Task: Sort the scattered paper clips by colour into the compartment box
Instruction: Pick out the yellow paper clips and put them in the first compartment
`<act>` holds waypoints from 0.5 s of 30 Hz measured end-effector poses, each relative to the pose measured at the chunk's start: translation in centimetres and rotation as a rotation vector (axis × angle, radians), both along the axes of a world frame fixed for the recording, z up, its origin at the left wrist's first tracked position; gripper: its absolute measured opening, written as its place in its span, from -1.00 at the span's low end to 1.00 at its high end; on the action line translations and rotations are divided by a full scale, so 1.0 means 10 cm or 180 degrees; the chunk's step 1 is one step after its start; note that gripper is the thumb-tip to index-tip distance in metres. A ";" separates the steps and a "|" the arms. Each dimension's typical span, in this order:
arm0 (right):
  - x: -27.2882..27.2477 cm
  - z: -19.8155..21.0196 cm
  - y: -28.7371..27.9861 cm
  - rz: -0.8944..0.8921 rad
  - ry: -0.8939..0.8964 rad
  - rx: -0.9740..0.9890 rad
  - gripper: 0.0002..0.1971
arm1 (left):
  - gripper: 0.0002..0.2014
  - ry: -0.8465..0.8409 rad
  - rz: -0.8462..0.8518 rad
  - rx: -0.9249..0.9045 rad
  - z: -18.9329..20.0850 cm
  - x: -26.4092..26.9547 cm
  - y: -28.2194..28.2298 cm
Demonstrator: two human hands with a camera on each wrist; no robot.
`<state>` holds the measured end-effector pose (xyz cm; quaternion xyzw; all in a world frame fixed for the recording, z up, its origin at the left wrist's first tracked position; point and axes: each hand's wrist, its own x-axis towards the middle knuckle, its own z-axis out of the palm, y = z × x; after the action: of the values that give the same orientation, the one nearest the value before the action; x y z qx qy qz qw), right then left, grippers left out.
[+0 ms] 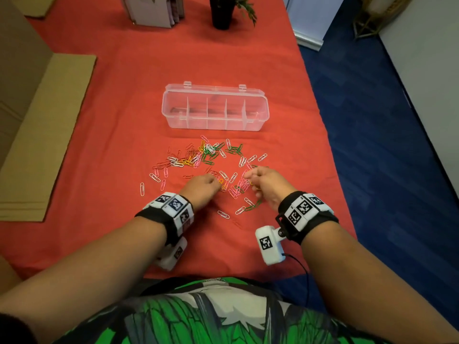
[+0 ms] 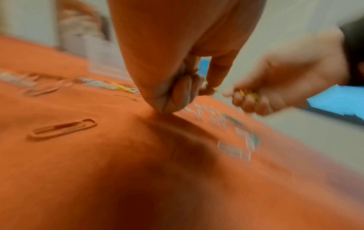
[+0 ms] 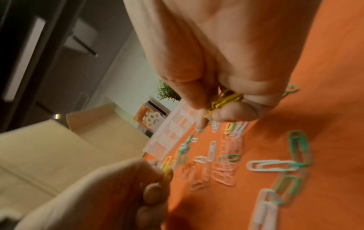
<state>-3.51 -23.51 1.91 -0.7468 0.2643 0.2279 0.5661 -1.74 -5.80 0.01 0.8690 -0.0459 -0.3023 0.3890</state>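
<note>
**Paper clips being gathered, yellow ones in both hands**

Paper clips (image 1: pixel 203 157) in pink, white, green and yellow are lying scattered on the red tablecloth (image 1: pixel 111 100), just in front of the clear compartment box (image 1: pixel 215 108), which is sitting open with its compartments showing no clips.

The right hand (image 1: pixel 264 183) is curling its fingers around a small bunch of yellow clips (image 3: pixel 224 99); the right wrist view is showing them pinched between thumb and bent fingers, with the fingertips hanging just above the pile. The left hand (image 1: pixel 202 183) is also closing on a yellow clip (image 3: pixel 167 168), its fingers bent and pressing down near the cloth at the middle of the scatter.

The left wrist view is blurring badly, so how many clips the left hand is gripping cannot be told; only a hint of yellow is showing at its fingertips there. A lone clip (image 2: pixel 63 129) close to the cloth's own colour is lying apart at the left of that view. Both palms are facing away from the head camera, hiding the held clips there.

Both forearms are reaching forward from the near table edge, wrists wearing marker-covered bands, the hands sitting near each other over the nearer part of the scatter. A dark plant pot (image 1: pixel 222 13) and flat cardboard (image 1: pixel 49 135) are resting farther off on the table.
</note>
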 end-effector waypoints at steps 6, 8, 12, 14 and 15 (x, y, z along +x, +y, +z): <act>0.31 0.24 0.15 -0.0411 -0.0135 0.1258 -0.70 | -0.92 0.1529 0.1563 -0.2479 0.40 0.23 0.29; 0.44 0.35 0.21 -0.0384 -0.0154 0.1550 -0.69 | -0.84 0.1579 0.1647 -0.2823 0.49 0.30 0.38; 0.68 0.45 0.33 -0.0242 -0.0257 0.1496 -0.62 | -0.83 0.1761 0.2028 -0.2902 0.57 0.46 0.50; 0.79 0.45 0.40 -0.0206 -0.0334 0.1192 -0.65 | -0.89 0.1928 0.2177 -0.2750 0.58 0.56 0.54; 0.82 0.43 0.42 -0.0218 -0.0349 0.1075 -0.66 | -0.89 0.2014 0.2227 -0.2642 0.57 0.60 0.55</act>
<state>4.74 -19.31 6.25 -0.6431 0.2163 0.2086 0.7044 4.25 -0.28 5.74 0.4777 0.2449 -0.3566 0.7646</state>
